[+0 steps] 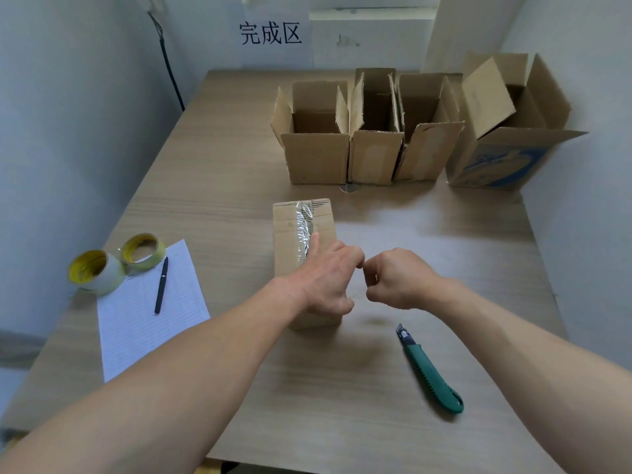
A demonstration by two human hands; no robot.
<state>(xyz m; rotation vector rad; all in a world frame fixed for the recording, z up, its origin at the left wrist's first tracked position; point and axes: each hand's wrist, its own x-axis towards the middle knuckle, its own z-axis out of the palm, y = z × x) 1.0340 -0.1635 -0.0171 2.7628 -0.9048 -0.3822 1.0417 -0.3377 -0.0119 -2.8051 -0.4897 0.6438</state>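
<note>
One box lies mid-counter, tape already over its seam. Your left grip presses it with a straight forefinger. Your right grip is curled alongside; whether it pinches anything cannot be told. Four open boxes wait behind.

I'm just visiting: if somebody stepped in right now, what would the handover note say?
Left hand: rests on the closed box, forefinger pressing its clear tape strip.
Right hand: curled beside it, nothing visible in it.
Green knife lies on the table by the right arm; two tape rolls far left.
Done: top seam taped.
Left: probably smoothing the tape's near end; four boxes behind stand open.
</note>
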